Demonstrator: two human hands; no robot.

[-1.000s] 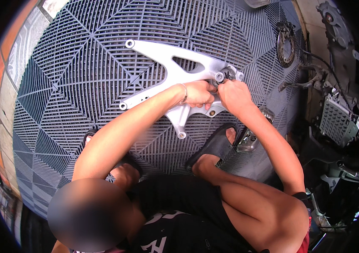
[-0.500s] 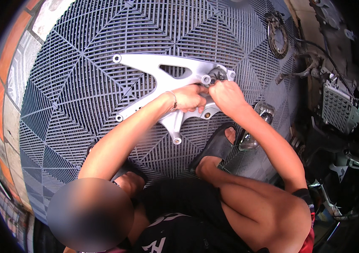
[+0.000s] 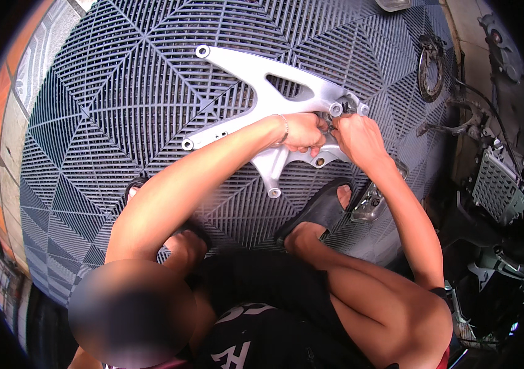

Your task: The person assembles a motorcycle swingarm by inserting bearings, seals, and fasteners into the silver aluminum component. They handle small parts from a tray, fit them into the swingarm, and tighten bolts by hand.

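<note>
A large silver cast-metal bracket (image 3: pixel 274 92) with several arms and round bosses lies flat on the grey grid floor tiles (image 3: pixel 120 111). My left hand (image 3: pixel 304 132), a thin bracelet on its wrist, is closed on the bracket's right end with its fingers curled. My right hand (image 3: pixel 355 136) meets it from the right. Its fingertips pinch at the same spot, just below two round bosses (image 3: pixel 343 108). Whatever small part lies between the fingertips is hidden. I squat over the bracket, with both feet in black sandals (image 3: pixel 316 212).
A loose metal footpeg-like piece (image 3: pixel 369 202) lies by my right foot. A brake disc (image 3: pixel 429 64) rests at the far right of the tiles. Beyond it are dark machine parts, cables and a finned grey block (image 3: pixel 499 184). An orange and pale strip (image 3: pixel 3 117) runs along the left.
Both hands stay together at the bracket's right end. The view has swayed a little, so the bracket sits slightly differently in the picture. No change of grip shows.
</note>
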